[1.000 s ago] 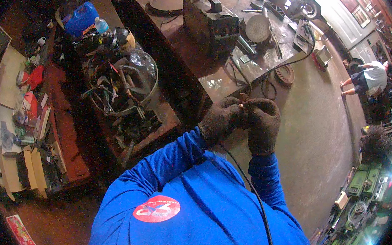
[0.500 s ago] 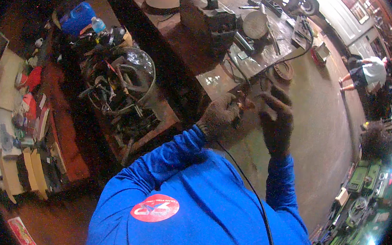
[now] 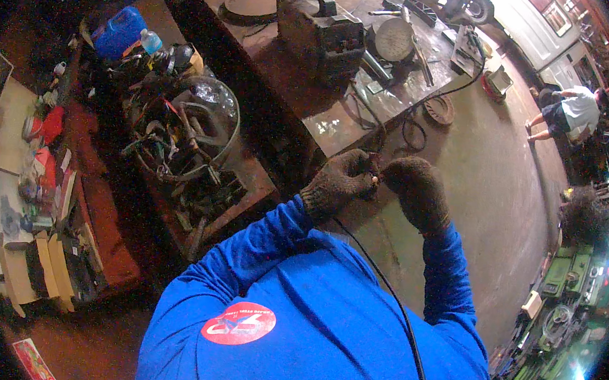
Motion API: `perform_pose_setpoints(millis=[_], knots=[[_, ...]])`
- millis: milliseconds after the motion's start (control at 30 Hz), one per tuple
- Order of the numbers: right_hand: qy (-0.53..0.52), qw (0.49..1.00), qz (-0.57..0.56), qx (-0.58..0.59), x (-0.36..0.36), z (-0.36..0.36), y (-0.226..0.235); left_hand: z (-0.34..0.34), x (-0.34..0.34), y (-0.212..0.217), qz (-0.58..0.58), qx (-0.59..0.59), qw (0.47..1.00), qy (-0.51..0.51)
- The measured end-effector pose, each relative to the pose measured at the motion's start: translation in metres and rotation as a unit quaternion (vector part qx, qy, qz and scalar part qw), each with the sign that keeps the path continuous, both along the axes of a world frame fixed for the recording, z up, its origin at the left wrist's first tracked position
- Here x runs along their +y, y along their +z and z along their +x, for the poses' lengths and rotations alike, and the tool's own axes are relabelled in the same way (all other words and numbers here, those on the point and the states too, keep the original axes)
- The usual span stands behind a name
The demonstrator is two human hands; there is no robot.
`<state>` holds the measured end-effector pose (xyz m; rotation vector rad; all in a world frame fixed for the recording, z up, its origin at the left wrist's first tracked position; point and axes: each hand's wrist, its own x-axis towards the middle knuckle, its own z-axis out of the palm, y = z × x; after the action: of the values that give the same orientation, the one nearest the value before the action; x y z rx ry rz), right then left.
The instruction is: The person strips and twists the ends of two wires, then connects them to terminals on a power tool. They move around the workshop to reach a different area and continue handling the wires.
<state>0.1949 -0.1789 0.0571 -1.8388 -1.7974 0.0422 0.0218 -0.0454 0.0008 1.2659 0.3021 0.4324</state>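
1. A blue shirt is seen nearest the camera, with a thin black cable running up across it toward the hands.
2. The left hand, in a dark knit glove, is closed around the near end of a small reddish part.
3. The right hand, also gloved, is curled shut, and its fingertips are pressed against the same part from the other side.
4. The small part is held between the two hands, in the air just past the bench corner. Most of it is hidden, so its long axis and pointing way cannot be told.
5. Farther off, a dark metal box with a handle is set on the bench.
6. A round metal disc is lying beside the box.
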Motion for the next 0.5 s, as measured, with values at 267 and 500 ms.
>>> perform_pose_setpoints(millis=[267,500], knots=[[-0.278,0.895,-0.053,0.345,-0.029,0.057,0.007,-0.022,0.022,0.002,-0.120,0.017,0.989,0.078],[-0.053,0.981,-0.042,0.183,0.015,-0.014,0.026,-0.019,0.015,0.004,-0.037,0.046,0.997,0.044]])
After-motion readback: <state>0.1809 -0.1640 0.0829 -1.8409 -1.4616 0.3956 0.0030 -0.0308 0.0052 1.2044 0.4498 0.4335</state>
